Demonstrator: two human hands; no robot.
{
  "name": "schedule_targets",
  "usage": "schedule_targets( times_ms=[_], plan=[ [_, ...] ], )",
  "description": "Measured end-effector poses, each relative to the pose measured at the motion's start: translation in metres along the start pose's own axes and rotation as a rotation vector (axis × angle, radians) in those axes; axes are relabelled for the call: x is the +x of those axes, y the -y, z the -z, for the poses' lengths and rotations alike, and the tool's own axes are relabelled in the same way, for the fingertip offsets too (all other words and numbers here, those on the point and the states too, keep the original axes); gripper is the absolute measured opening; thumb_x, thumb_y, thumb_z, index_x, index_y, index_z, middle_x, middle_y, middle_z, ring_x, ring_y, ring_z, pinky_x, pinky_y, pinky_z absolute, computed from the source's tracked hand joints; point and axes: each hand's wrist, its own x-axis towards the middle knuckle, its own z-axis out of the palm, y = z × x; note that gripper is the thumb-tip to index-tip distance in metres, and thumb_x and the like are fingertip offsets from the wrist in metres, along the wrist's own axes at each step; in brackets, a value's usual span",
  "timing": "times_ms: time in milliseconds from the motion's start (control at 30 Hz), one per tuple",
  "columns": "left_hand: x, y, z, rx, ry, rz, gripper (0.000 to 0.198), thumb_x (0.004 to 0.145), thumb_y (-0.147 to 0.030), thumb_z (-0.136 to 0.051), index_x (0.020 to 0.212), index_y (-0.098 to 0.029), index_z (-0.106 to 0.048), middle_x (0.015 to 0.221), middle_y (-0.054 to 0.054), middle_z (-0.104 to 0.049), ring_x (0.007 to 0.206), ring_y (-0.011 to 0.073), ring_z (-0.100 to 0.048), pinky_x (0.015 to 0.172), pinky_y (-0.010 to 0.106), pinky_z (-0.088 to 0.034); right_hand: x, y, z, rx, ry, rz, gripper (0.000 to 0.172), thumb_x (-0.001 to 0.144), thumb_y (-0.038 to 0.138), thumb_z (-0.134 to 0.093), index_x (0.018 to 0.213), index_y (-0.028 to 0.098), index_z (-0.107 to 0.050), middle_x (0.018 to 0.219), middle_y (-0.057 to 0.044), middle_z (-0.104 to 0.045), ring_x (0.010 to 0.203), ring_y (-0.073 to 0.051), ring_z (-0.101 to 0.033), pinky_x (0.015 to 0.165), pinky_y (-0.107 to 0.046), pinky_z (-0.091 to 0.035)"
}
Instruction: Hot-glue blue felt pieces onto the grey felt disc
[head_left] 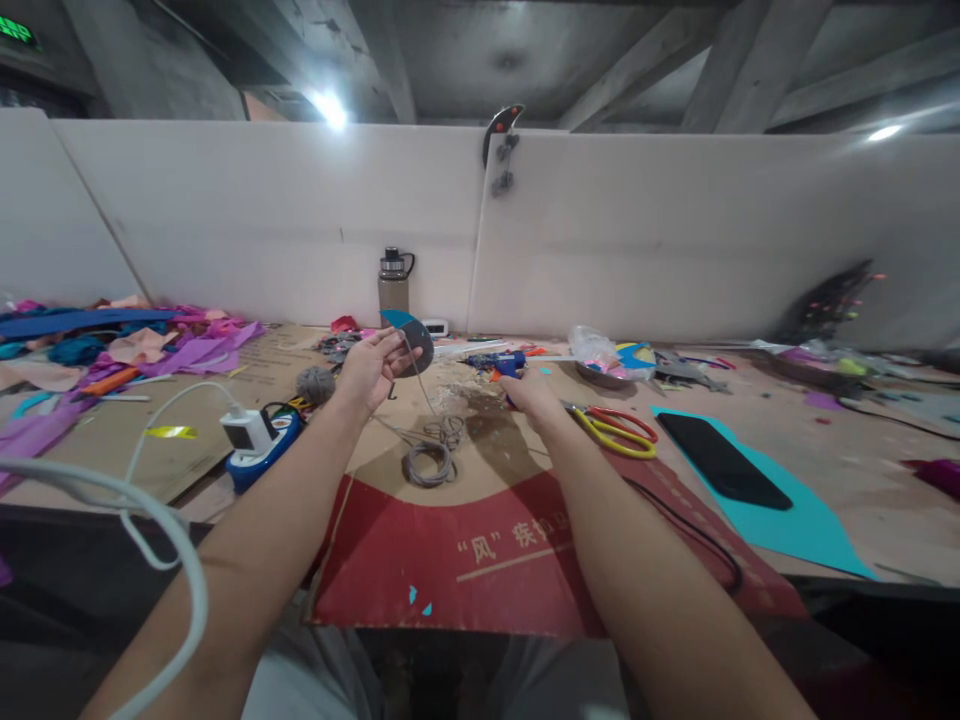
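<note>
My left hand (376,362) is closed on a dark grey rounded piece (418,350) with a blue pointed piece (397,317) at its top. A thin grey cord (431,467) runs down from this hand to a loose coil on the cardboard. To the right, my right hand (527,388) grips a blue glue gun (510,364), its nozzle end pointing left. Part of the gun's handle is hidden by my fingers. Scissors with red and yellow handles (619,440) lie just right of my right wrist.
A red-printed cardboard sheet (405,560) covers the front of the table. At left stand a white charger (247,432) on a blue power strip (262,462) and coloured scraps (142,345). A bottle (393,290) stands behind; a black phone (724,460) lies on turquoise sheet (810,530) at right.
</note>
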Motion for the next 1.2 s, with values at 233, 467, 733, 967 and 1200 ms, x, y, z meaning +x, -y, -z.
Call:
schedule_targets(
  times_ms=[233, 467, 733, 967, 1200],
  plan=[
    [-0.009, -0.001, -0.007, 0.092, 0.192, -0.07, 0.011, 0.07, -0.013, -0.067, 0.079, -0.01, -0.061, 0.078, 0.005, -0.067, 0.071, 0.0129, -0.065, 0.074, 0.031, -0.055, 0.0, -0.004, -0.002, -0.12, 0.013, -0.064, 0.022, 0.064, 0.021, -0.058, 0.086, 0.014, -0.061, 0.058, -0.004, -0.058, 0.054, -0.016, -0.054, 0.052, -0.026, -0.04],
    [-0.027, 0.002, -0.019, 0.361, 0.112, -0.343, 0.029, 0.063, -0.014, -0.074, 0.087, -0.017, -0.058, 0.083, 0.004, -0.068, 0.084, 0.0156, -0.066, 0.08, 0.027, -0.05, -0.01, 0.008, 0.003, -0.426, -0.235, -0.006, 0.029, 0.067, 0.029, -0.061, 0.089, 0.011, -0.058, 0.106, -0.022, -0.056, 0.105, -0.031, -0.049, 0.083, -0.038, -0.039],
    [-0.056, -0.008, -0.043, 0.459, 0.036, -0.374, 0.02, 0.064, 0.0, -0.067, 0.058, -0.017, -0.058, 0.103, 0.007, -0.067, 0.118, 0.0183, -0.051, 0.096, 0.028, -0.043, -0.042, 0.047, -0.019, 0.431, 0.163, 0.434, 0.017, 0.073, 0.022, -0.048, 0.09, 0.019, -0.048, 0.091, -0.002, -0.057, 0.085, -0.012, -0.054, 0.08, -0.027, -0.041],
    [-0.045, 0.009, -0.03, 0.462, 0.128, -0.515, 0.02, 0.069, -0.011, -0.068, 0.084, -0.021, -0.061, 0.095, 0.003, -0.067, 0.101, 0.015, -0.061, 0.093, 0.029, -0.045, -0.037, 0.042, -0.017, 0.309, 0.066, 0.309, 0.014, 0.074, 0.024, -0.045, 0.086, 0.018, -0.05, 0.086, -0.004, -0.061, 0.082, -0.014, -0.057, 0.078, -0.029, -0.044],
    [-0.019, 0.009, -0.02, 0.212, -0.022, -0.367, 0.017, 0.066, -0.019, -0.071, 0.078, -0.016, -0.058, 0.076, 0.0, -0.063, 0.072, 0.0131, -0.063, 0.074, 0.033, -0.055, -0.016, 0.017, -0.007, -0.58, -0.075, -0.052, 0.045, 0.07, 0.043, -0.061, 0.099, 0.008, -0.061, 0.109, -0.026, -0.058, 0.108, -0.037, -0.052, 0.083, -0.044, -0.042]
  ],
)
